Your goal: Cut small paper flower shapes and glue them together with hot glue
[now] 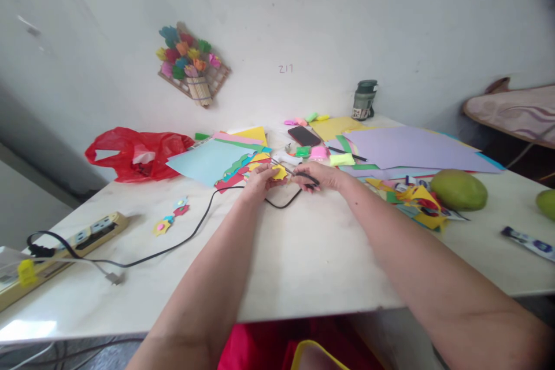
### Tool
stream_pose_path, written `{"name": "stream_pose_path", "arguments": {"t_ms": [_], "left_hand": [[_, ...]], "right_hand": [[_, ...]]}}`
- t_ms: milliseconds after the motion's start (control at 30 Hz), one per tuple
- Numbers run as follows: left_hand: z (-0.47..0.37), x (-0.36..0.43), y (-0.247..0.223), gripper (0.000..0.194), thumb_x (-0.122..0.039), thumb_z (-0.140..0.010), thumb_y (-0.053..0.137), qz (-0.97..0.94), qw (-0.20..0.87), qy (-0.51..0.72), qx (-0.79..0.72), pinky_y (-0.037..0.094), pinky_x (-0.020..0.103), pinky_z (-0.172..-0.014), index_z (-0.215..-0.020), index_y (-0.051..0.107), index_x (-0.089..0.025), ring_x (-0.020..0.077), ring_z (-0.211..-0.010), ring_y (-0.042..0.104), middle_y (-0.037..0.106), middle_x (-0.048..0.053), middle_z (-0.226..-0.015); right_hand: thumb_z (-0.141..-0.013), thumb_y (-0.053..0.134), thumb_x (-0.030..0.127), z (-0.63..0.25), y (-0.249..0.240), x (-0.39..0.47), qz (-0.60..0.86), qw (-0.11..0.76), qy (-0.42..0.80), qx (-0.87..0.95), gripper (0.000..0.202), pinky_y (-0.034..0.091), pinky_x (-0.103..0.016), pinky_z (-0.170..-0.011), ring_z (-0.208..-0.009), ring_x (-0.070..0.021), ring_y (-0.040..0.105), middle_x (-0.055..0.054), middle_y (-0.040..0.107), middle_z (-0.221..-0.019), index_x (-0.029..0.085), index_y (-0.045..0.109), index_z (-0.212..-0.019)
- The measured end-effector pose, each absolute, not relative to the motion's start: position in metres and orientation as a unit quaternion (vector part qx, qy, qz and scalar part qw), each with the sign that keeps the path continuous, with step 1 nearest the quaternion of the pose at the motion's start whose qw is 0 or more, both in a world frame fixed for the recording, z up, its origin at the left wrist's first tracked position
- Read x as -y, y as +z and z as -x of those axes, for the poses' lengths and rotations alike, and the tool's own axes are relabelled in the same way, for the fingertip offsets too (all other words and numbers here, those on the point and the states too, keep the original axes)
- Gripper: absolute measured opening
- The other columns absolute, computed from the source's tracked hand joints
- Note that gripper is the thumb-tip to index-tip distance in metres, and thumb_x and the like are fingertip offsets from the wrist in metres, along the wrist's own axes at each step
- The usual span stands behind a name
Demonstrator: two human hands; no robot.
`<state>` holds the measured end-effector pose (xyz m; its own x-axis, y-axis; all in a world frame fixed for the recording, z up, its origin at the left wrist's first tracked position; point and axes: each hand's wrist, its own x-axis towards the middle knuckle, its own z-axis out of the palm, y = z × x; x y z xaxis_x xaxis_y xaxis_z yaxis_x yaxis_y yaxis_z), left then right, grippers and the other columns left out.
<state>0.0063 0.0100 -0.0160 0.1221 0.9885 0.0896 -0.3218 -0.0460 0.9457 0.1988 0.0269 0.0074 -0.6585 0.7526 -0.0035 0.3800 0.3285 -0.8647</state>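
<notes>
My left hand (259, 178) is closed on a small piece of yellow paper (281, 172) with a scalloped edge, above the middle of the table. In my right hand (324, 174) is a pair of scissors (309, 179) with dark handles, fingers wrapped round them. The thin blades point left, close to the yellow paper; whether they touch it I cannot tell. Cut wavy strips of coloured paper (236, 169) lie just behind my left hand. A white object (289, 158), partly hidden, sits behind the hands.
A black cord (191, 237) runs from the power strip (93, 235) to beneath my hands. Left are small paper flowers (162, 225) and a red plastic bag (130, 153). Behind are a phone (304, 136) and paper sheets (390, 147). Right are paper scraps (418, 208) and a green fruit (458, 189).
</notes>
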Motion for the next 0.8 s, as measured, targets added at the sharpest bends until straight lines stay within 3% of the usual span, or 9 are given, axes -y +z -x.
{"name": "stream_pose_path", "arguments": {"t_ms": [300,800], "left_hand": [[-0.0053,-0.0112,-0.0176,0.024,-0.025,-0.059,0.073,-0.471,0.593,0.550,-0.353,0.055,0.037,-0.074,-0.069,0.055,-0.013,0.0176,-0.069,0.065,0.064,0.003,-0.069],[-0.0068,-0.0059,-0.0128,0.032,-0.030,-0.058,0.076,-0.481,0.582,0.535,-0.379,0.051,0.025,-0.061,-0.065,0.050,-0.014,0.0118,-0.055,0.062,0.064,0.001,-0.064]], "right_hand": [[-0.075,0.063,0.039,-0.1989,0.0069,-0.0277,0.361,0.208,0.452,0.788,0.026,0.026,-0.016,-0.029,-0.037,-0.0060,0.048,0.003,0.054,-0.051,0.016,0.054,-0.073],[-0.076,0.060,0.038,-0.1997,0.0045,-0.0309,0.353,0.214,0.452,0.790,0.023,0.025,-0.017,-0.029,-0.034,-0.0050,0.044,0.004,0.055,-0.049,0.015,0.055,-0.073]]}}
